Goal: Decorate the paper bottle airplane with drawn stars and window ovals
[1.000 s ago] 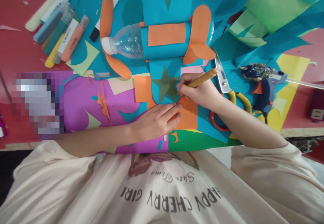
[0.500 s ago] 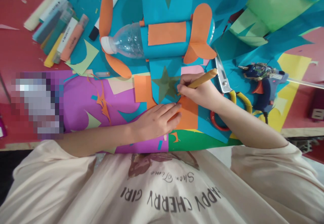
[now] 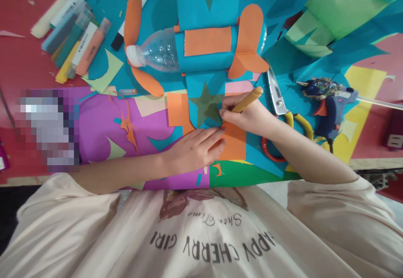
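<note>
Right hand (image 3: pixel 247 112) grips yellow marker (image 3: pixel 248 99); left hand (image 3: pixel 193 151) unclenched on orange paper (image 3: pixel 236 144); bottle (image 3: pixel 159 51) capped

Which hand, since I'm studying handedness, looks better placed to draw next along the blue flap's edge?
The right hand, I'd judge: its fingers grip the yellow pen by the blue flap, while the left hand rests on the orange sheet, holding no pen.

Lettering on a cream shirt (image 3: pixel 201 232), upside down in this view.
Dark capitals run "HAPPY CHERRY GIRL", the final letter partly lost in a fold; nearer the worktop (image 3: pixel 12 135), smaller looping script appears to say "Show Time". The loose markers (image 3: pixel 90 51) carry small dark print along their barrels, too fine to make out.
</note>
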`<state>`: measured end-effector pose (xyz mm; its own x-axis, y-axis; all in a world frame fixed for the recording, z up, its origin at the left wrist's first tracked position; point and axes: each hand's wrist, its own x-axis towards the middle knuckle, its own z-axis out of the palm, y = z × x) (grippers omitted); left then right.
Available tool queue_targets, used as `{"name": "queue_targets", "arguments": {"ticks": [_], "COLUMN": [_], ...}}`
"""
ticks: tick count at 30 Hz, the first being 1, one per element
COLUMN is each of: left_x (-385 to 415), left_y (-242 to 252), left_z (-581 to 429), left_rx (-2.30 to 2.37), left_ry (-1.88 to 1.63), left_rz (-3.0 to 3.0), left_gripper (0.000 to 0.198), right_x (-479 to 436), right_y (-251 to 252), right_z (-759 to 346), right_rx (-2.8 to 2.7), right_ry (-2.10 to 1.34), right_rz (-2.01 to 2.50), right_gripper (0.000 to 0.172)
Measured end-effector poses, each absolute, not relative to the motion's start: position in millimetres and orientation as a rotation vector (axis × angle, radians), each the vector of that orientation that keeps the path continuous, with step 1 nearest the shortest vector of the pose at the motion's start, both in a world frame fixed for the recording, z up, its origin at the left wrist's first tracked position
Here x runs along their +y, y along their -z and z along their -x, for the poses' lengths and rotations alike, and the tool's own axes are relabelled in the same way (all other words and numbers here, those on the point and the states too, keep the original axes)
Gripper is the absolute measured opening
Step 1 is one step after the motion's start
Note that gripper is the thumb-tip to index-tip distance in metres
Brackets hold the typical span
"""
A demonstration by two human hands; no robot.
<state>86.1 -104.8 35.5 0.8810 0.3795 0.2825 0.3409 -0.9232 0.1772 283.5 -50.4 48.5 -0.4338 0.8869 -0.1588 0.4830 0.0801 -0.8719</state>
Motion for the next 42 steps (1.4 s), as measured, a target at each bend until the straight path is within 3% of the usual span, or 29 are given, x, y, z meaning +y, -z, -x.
{"name": "queue_targets", "arguments": {"ticks": [42], "left_x": [-105.7], "left_y": [-35.1], "left_z": [-84.9], "left_rx": [0.548], "left_ry": [-0.382], "left_rz": [-2.922], "left_gripper": [0.022], "right_x": [-50.1], "right_y": [-44.6], "right_z": [-282.2], "right_rx": [-1.789], "right_ry": [-1.320], "right_rz": [1.373], "right_gripper": [0.025]}}
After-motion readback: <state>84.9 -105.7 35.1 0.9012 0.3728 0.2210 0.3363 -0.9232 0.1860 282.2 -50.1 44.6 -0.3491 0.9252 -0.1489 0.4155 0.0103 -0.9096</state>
